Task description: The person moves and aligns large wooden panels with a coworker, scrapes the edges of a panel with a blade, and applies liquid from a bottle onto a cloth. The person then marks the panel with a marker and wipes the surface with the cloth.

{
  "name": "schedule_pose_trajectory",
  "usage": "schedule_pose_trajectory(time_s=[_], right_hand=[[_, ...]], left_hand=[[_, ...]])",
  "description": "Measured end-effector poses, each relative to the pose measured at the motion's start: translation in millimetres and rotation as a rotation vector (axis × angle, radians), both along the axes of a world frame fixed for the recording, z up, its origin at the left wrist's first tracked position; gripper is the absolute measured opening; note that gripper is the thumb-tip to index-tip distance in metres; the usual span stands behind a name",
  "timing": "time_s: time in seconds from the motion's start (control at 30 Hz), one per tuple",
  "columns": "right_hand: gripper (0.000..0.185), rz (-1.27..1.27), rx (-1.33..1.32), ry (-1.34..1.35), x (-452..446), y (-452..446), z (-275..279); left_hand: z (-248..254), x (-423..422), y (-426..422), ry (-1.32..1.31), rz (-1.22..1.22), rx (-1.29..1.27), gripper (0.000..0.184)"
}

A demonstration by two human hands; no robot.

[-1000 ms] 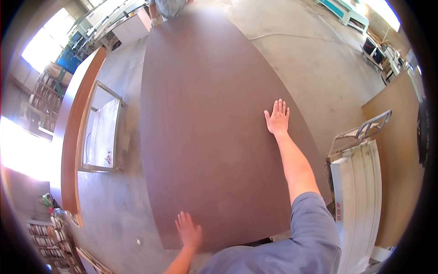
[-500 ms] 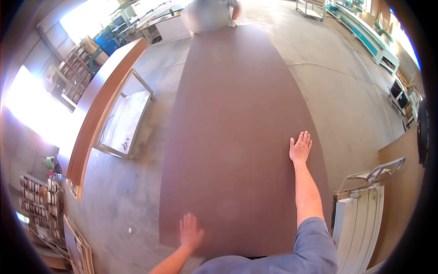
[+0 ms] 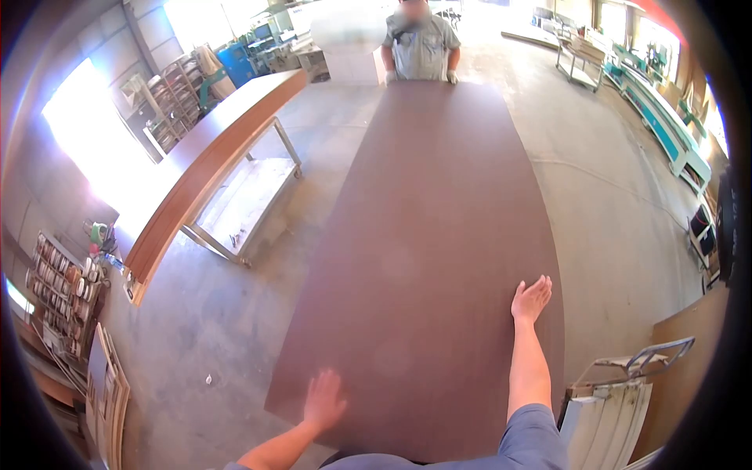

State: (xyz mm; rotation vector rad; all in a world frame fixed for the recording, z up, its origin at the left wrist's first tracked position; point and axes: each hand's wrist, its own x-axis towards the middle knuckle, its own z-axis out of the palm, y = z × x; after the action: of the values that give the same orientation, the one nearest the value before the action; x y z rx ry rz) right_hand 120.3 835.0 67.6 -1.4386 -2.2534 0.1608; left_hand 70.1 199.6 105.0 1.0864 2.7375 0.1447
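Note:
A large dark brown panel stretches from my body to a co-worker at its far end, whose gloved hands are at the far edge. My left hand lies over the panel's near left part, fingers spread and a little blurred, holding nothing. Near the right edge, my right hand rests on the surface with its fingers stretched out and nothing in it. What supports the panel is hidden beneath it.
To the left, long brown boards lie on a metal-framed cart. Racks and leaning boards stand at the lower left. White panels and a trolley handle are at the lower right. A green machine stands farther back.
The view has tilted up and turned, so the co-worker now shows at the far end. My right hand appears lower in the view and nearer my body, still flat; my left hand stays near the close edge.

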Motion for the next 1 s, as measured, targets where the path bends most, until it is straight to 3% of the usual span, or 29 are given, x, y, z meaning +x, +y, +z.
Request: schedule_pose_trajectory(time_s=[0.07,0.23,0.3,0.47,0.67,0.73,0.77,0.83,0.93,1.0], right_hand=[[0.064,-0.053,-0.075,-0.103,2,0,0],[0.060,-0.091,0.014,0.003,2,-9,13],[0.059,-0.104,-0.118,-0.107,1,-4,12],[0.058,-0.116,0.008,0.013,3,3,-5],[0.051,-0.066,-0.188,-0.225,-4,11,48],[0.045,-0.018,-0.138,0.130,-6,28,41],[0.045,-0.017,-0.136,0.129,-5,36,39],[0.045,0.083,-0.338,-0.209,-7,52,37],[0.043,0.063,-0.334,-0.123,-10,62,31],[0.043,0.089,-0.319,-0.135,-2,56,35]], left_hand=[[3,-1,2,0.005,0.006,0.021,0.076],[1,2,0,-0.001,0.012,0.051,0.075],[0,3,1,-0.012,0.013,0.070,0.075],[-1,4,0,0.003,0.008,0.062,0.075],[3,4,1,0.009,0.010,0.083,0.074],[4,6,0,0.002,0.010,0.082,0.074],[3,6,0,0.009,0.007,0.084,0.074],[3,5,2,0.020,0.007,0.090,0.074],[10,4,4,-0.002,0.009,0.123,0.075],[18,5,8,0.038,-0.023,0.001,0.074]])
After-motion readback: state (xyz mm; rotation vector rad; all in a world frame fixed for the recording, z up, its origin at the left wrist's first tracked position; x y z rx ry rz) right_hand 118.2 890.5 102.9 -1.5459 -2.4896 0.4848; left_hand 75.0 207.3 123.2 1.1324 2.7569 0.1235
